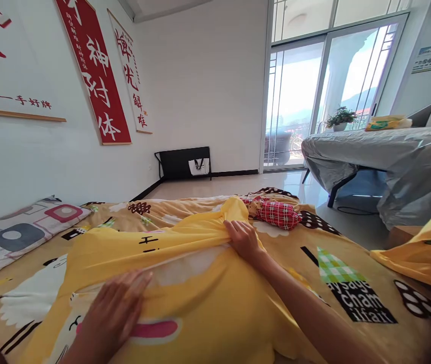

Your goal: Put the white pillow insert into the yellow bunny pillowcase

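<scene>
A yellow cartoon-print cloth, which looks like a pillowcase [207, 313], spreads across the bed in front of me, bulging on the near side. A pink shape, a cartoon face and dark lettering show on it. My right hand [243, 240] has its fingers closed on the cloth near its far right corner, where the fabric bunches up. Folds run from that grip toward the left. Palm down, my left hand [114, 308] lies on the near left part of the pillowcase with its fingers stretched out. Whatever fills the bulge is hidden.
Under the cloth is a tan patterned blanket [344, 263]. A red plaid bundle [276, 212] lies beyond my right hand. A patterned pillow [26, 232] rests at the left, and another yellow cloth [427, 253] at the right. A plastic-covered table [374, 146] stands behind.
</scene>
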Action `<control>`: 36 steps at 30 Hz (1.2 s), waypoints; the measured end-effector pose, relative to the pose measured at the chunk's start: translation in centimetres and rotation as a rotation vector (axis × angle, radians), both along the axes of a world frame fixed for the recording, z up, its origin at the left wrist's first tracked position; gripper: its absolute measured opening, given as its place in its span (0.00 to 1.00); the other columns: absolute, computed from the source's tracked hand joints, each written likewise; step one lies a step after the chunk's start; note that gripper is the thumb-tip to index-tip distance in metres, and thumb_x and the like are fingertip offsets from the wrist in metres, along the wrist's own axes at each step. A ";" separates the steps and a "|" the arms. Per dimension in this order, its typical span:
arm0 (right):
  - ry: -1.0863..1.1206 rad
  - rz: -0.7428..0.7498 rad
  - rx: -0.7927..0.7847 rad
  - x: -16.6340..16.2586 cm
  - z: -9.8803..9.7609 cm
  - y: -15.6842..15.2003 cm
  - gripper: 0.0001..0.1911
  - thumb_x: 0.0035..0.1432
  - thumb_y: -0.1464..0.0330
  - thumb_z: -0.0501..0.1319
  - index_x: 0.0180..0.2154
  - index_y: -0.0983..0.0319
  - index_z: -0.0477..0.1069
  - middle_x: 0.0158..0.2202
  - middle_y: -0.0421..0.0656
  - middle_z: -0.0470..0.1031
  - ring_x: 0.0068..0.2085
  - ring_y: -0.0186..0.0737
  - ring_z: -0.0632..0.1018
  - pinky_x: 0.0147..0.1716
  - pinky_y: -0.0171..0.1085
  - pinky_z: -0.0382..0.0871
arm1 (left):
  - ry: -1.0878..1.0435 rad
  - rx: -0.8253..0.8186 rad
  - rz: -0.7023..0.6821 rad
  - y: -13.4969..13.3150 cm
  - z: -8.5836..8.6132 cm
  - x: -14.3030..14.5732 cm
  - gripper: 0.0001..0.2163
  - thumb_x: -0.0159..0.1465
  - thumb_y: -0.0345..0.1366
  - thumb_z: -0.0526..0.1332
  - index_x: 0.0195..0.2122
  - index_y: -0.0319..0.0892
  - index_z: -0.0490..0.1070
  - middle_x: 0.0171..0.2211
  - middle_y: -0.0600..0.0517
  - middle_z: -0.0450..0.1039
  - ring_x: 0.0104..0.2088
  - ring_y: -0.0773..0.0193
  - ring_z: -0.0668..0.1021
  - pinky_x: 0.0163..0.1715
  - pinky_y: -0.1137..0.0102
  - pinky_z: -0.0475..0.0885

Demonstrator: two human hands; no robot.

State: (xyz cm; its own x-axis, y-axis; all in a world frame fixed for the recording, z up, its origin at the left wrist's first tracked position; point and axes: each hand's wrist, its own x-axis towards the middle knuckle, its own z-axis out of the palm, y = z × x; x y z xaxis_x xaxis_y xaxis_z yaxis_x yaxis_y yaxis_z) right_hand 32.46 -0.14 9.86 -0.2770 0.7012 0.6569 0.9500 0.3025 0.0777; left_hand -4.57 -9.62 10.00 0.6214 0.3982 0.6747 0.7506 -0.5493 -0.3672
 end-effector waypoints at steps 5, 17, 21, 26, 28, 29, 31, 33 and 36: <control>-0.001 0.007 0.130 -0.6 0.1 -0.2 0.15 0.63 0.75 0.47 0.41 0.65 0.72 0.29 0.46 0.73 0.33 0.39 0.71 0.33 0.37 0.58 | -0.053 -0.087 0.348 3.7 2.5 -5.5 0.19 0.58 0.34 0.49 0.48 0.43 0.71 0.51 0.41 0.73 0.52 0.48 0.74 0.48 0.56 0.69; 0.305 -0.197 -0.328 -4.4 4.8 0.9 0.11 0.55 0.71 0.56 0.38 0.59 0.75 0.43 0.49 0.74 0.43 0.46 0.72 0.37 0.38 0.61 | -0.083 -0.164 0.663 -4.3 3.0 -4.3 0.10 0.59 0.35 0.48 0.33 0.43 0.68 0.33 0.46 0.74 0.39 0.51 0.76 0.40 0.61 0.68; 0.418 -0.282 -0.372 -5.6 5.1 1.4 0.16 0.54 0.71 0.55 0.45 0.60 0.71 0.37 0.49 0.75 0.38 0.46 0.74 0.33 0.37 0.60 | -0.009 -0.417 0.730 -3.4 2.9 -4.1 0.11 0.62 0.34 0.48 0.32 0.41 0.70 0.32 0.45 0.74 0.40 0.51 0.76 0.39 0.60 0.68; 0.532 -0.047 -0.223 -5.9 4.8 1.1 0.15 0.49 0.69 0.57 0.42 0.59 0.69 0.35 0.44 0.76 0.36 0.43 0.73 0.32 0.35 0.58 | 0.062 -0.325 0.564 -5.0 4.7 -0.1 0.11 0.62 0.30 0.49 0.34 0.40 0.71 0.34 0.45 0.73 0.38 0.51 0.76 0.39 0.58 0.69; 0.551 0.061 -0.214 -5.7 4.9 0.8 0.15 0.46 0.70 0.58 0.40 0.59 0.69 0.34 0.42 0.76 0.35 0.41 0.72 0.33 0.35 0.59 | 0.108 -0.318 0.290 -5.4 4.8 4.3 0.12 0.59 0.26 0.50 0.38 0.41 0.71 0.37 0.46 0.73 0.39 0.55 0.75 0.40 0.62 0.70; 0.561 0.101 -0.220 -5.5 5.0 0.7 0.15 0.45 0.70 0.58 0.39 0.59 0.69 0.34 0.42 0.76 0.35 0.41 0.72 0.33 0.34 0.59 | 0.152 -0.358 0.132 -5.1 4.7 6.8 0.14 0.58 0.23 0.50 0.40 0.41 0.71 0.39 0.46 0.73 0.40 0.57 0.75 0.41 0.65 0.70; 0.581 0.176 -0.238 -5.2 5.4 0.3 0.15 0.43 0.71 0.57 0.38 0.60 0.70 0.32 0.41 0.75 0.34 0.40 0.71 0.33 0.34 0.60 | 0.186 -0.401 -0.034 -3.4 4.3 11.7 0.15 0.59 0.23 0.49 0.43 0.39 0.70 0.43 0.45 0.72 0.44 0.58 0.74 0.44 0.67 0.69; 0.590 0.255 -0.257 -4.6 5.8 -0.2 0.14 0.43 0.72 0.55 0.35 0.61 0.71 0.30 0.40 0.74 0.33 0.39 0.71 0.32 0.33 0.60 | 0.161 -0.349 -0.057 -0.6 3.6 15.6 0.16 0.62 0.24 0.47 0.47 0.34 0.68 0.48 0.39 0.70 0.51 0.54 0.71 0.49 0.64 0.67; 0.574 0.340 -0.278 -3.3 6.4 -1.0 0.14 0.44 0.72 0.52 0.32 0.63 0.72 0.28 0.39 0.74 0.32 0.37 0.70 0.32 0.33 0.60 | 0.062 -0.260 -0.093 3.2 2.2 18.7 0.22 0.63 0.28 0.48 0.59 0.29 0.58 0.60 0.35 0.59 0.62 0.50 0.61 0.60 0.59 0.57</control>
State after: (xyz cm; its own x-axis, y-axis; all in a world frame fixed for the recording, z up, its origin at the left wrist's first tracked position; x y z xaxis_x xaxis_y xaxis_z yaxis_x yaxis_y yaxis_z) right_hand 29.18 -1.17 16.24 -0.1741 0.8001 0.5741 0.6675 0.5245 -0.5285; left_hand 14.14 -6.46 12.24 0.7004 0.4922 0.5169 0.6729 -0.6969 -0.2481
